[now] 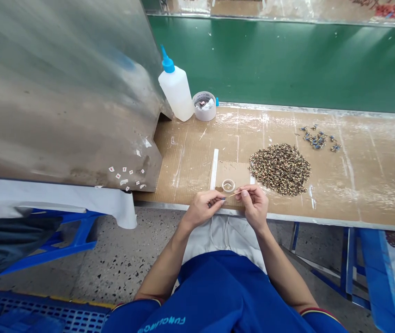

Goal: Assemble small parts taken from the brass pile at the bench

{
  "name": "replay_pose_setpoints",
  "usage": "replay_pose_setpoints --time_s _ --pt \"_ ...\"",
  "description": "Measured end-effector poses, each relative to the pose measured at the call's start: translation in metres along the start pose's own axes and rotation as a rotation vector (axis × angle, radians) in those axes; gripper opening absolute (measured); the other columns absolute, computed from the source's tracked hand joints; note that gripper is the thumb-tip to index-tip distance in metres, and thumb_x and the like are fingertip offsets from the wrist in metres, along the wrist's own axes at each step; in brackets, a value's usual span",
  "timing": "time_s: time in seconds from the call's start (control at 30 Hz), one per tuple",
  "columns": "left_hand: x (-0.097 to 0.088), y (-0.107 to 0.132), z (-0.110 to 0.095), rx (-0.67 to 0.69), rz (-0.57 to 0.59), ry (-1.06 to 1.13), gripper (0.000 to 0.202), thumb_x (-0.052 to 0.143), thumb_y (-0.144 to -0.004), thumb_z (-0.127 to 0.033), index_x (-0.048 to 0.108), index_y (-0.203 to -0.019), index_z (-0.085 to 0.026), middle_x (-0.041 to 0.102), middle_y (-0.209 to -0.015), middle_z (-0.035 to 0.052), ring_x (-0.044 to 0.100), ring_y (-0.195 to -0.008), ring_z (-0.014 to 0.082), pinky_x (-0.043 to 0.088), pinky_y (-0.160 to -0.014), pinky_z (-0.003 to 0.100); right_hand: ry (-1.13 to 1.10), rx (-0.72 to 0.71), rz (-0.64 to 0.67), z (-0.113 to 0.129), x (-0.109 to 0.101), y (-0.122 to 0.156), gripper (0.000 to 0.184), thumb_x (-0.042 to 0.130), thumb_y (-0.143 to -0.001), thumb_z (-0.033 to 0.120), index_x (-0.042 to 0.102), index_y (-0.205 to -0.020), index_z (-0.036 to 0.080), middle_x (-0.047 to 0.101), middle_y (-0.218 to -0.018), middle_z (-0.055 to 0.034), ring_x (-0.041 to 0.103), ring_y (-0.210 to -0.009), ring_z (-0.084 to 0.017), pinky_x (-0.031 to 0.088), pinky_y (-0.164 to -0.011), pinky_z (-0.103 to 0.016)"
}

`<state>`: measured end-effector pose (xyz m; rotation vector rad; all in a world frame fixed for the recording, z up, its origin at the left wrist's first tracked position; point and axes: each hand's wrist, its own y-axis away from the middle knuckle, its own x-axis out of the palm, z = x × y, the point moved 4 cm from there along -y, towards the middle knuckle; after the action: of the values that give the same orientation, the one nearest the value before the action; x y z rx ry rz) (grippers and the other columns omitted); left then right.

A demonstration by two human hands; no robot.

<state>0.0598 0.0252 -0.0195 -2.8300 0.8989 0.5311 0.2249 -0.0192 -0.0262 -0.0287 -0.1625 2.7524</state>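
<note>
The pieces in the speckled heap (280,169) are too small to identify. One end of the thin stick (233,194) is hidden by the right hand (252,206).

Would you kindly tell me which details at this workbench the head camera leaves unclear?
Head view:
Thin stick: one end is hidden inside the right hand.
Left hand: its fingers hide whatever they pinch.
Small clear ring: contents too small.
Speckled heap of parts: single pieces too small.
White tape roll: scraps inside too small.

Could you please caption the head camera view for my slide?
Right hand holds a thin stick toward left hand, by a small ring.
</note>
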Motion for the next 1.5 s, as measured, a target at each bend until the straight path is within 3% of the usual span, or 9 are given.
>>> replay_pose_setpoints --time_s 0.63,0.87,1.5 --pt "0.0003 -0.0002 0.0014 0.052 -0.029 0.020 0.017 0.060 -0.091 -0.024 0.072 -0.091 -0.012 0.069 -0.072 0.0035 0.055 -0.053 0.0080 0.042 -0.050 0.017 -0.043 -0.013 0.051 0.0004 0.0008 0.0004 0.024 0.064 -0.093 0.046 0.065 -0.090 0.022 0.073 -0.078 -0.0023 0.066 -0.060 -0.013 0.057 -0.057 -0.026" --pt "0.0000 0.0005 -0.0002 0.084 -0.039 -0.012 0.014 0.060 -0.091 -0.020 0.072 -0.090 -0.012 0.069 -0.073 0.0032 0.054 -0.054 0.0077 0.041 -0.051 0.017 0.017 -0.024 0.128 -0.0034 0.0027 0.0031 0.024 0.061 -0.095 0.046 0.066 -0.093 0.023 0.073 -0.077 -0.0031 0.067 -0.063 -0.015 0.056 -0.058 -0.027" --pt "-0.0002 0.0009 -0.0010 0.119 -0.016 -0.045 0.014 0.059 -0.091 -0.018 0.072 -0.092 -0.013 0.070 -0.076 0.0039 0.057 -0.057 0.0091 0.044 -0.054 0.018 0.118 -0.116 0.187 -0.0020 0.0036 0.0041 0.016 0.058 -0.096 0.036 0.067 -0.093 0.023 0.074 -0.082 -0.0043 0.066 -0.061 -0.016 0.053 -0.055 -0.028"
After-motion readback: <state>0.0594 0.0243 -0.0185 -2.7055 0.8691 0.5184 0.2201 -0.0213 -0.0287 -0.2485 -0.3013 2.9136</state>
